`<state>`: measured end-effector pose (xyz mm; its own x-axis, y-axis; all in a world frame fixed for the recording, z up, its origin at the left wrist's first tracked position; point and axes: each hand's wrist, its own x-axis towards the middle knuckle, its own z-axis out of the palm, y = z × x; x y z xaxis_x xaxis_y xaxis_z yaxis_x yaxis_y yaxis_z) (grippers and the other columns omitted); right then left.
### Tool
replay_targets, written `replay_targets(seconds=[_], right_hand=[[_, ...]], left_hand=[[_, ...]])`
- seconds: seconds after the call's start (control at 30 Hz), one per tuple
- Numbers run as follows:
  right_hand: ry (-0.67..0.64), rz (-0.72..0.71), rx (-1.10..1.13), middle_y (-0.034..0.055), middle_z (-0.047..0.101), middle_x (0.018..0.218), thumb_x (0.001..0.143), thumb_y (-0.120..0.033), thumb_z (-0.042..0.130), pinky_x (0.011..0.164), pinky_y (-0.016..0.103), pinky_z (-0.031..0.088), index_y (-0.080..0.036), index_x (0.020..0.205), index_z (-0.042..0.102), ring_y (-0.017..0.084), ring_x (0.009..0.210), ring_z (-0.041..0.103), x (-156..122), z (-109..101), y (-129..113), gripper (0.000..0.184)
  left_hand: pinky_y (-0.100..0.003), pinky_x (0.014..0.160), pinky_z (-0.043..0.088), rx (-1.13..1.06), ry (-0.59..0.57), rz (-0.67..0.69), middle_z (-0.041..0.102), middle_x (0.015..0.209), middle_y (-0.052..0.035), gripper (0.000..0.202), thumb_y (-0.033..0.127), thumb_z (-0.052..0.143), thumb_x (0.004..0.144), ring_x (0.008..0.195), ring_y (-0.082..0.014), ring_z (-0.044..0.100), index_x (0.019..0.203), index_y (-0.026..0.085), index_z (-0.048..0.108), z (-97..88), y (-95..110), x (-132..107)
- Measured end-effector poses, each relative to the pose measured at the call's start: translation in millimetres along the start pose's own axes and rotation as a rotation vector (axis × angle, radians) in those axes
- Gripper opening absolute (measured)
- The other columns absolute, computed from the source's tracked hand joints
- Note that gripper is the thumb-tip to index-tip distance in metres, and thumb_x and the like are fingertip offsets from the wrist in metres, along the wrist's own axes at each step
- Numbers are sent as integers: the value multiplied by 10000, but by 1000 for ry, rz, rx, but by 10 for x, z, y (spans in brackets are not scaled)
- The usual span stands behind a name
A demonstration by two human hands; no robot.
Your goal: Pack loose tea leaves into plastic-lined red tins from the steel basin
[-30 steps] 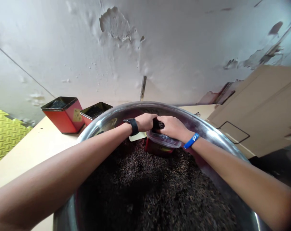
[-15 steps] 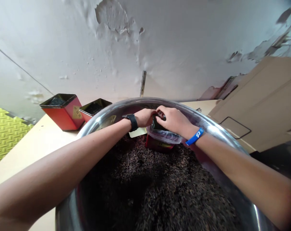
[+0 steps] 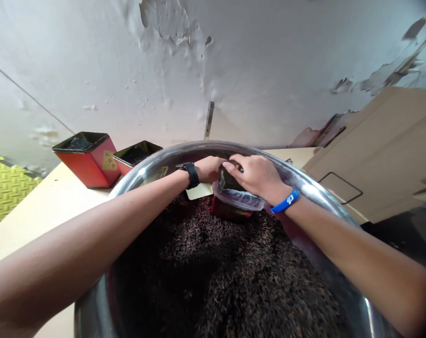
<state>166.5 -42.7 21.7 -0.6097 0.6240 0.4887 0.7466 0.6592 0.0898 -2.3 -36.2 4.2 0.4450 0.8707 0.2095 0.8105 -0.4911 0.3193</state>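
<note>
A red tin (image 3: 230, 211) stands in loose dark tea leaves (image 3: 248, 277), inside a large round metal basin (image 3: 135, 180). Lining the tin is a clear plastic bag (image 3: 238, 199), its edge folded out over the rim. My left hand (image 3: 209, 169), with a black watch at the wrist, is closed on the bag at the tin's far left edge; its fingertips are partly hidden. Above the opening my right hand (image 3: 260, 174) curls its thumb and fingers on the bag's far edge. Beside the tin, under my left wrist, lies a pale flat piece (image 3: 199, 191).
Two more red tins, a larger one (image 3: 89, 169) and a smaller one (image 3: 123, 164), stand open on the pale table (image 3: 19, 225) left of the basin. A peeling wall (image 3: 128, 70) rises behind. Cardboard (image 3: 385, 141) leans at the right; yellow foam matting (image 3: 5, 192) shows at far left.
My right thumb and fingers have shifted slightly at the bag's edge, the thumb reaching farther left. The whole view has moved a little; the tin stays in place.
</note>
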Motion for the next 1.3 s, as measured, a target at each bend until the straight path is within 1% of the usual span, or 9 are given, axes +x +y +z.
replay_targets(seconds=[0.1,0.17,0.27,0.4,0.53,0.63,0.77,1.03,1.3], right_hand=[[44,-93,72,75,638,698,884,-377,286,762,339,363,-150,748,655,166,691,568,-44,-61,-134,454],[-39,-261,270,55,646,764,875,-368,328,728,300,384,-164,826,651,146,712,568,-123,-126,-308,385],[-349,-633,573,34,630,966,818,-453,438,781,273,400,-209,1076,577,149,878,560,-322,-146,-604,381],[-805,-774,597,92,301,1386,575,-656,578,946,405,318,-255,1341,293,313,1243,280,-631,62,-807,910],[-1131,-740,507,125,72,1451,405,-711,617,977,455,264,-209,1397,102,391,1281,107,-792,210,-837,1224],[-1098,-747,465,168,262,1376,389,-690,633,875,405,367,-164,1375,207,381,1187,325,-791,155,-886,1196],[-1065,-769,366,158,535,1081,462,-687,601,596,299,409,-148,1286,377,256,793,581,-746,69,-951,1010],[-952,-933,289,57,641,718,632,-576,564,450,259,262,-195,1048,572,185,572,565,-718,8,-985,565],[-840,-927,381,26,627,742,648,-534,583,488,253,289,-233,1060,551,164,600,555,-569,-194,-924,512]], left_hand=[[-252,674,423,7,-5,41,644,907,-79,268,175,402,776,762,-159,567,939,127,609,-11,-10,10],[-256,704,425,-4,-20,25,638,966,-68,303,180,418,770,811,-164,568,1014,149,596,-16,-12,8],[-254,768,421,-21,-14,-24,625,1029,-41,359,155,390,775,876,-158,560,1081,184,575,-13,-4,5],[-245,778,418,-17,-21,-42,635,997,-40,373,126,377,763,877,-155,559,1070,166,584,-15,31,1],[-247,775,417,-17,-29,-32,634,998,-52,376,115,347,777,869,-150,553,1067,150,583,-27,51,-5],[-245,785,416,-12,-27,-35,632,1004,-46,371,131,348,784,877,-147,553,1072,163,579,-15,33,7],[-229,769,421,6,-43,-59,636,993,-29,384,136,346,779,877,-141,561,1087,183,571,20,-4,33],[-245,801,419,13,-37,-61,620,1051,-46,371,162,340,798,913,-154,562,1087,171,572,13,21,20],[-251,805,426,-5,-32,-55,623,1043,-39,364,176,342,808,912,-152,565,1092,195,568,40,-14,31]])
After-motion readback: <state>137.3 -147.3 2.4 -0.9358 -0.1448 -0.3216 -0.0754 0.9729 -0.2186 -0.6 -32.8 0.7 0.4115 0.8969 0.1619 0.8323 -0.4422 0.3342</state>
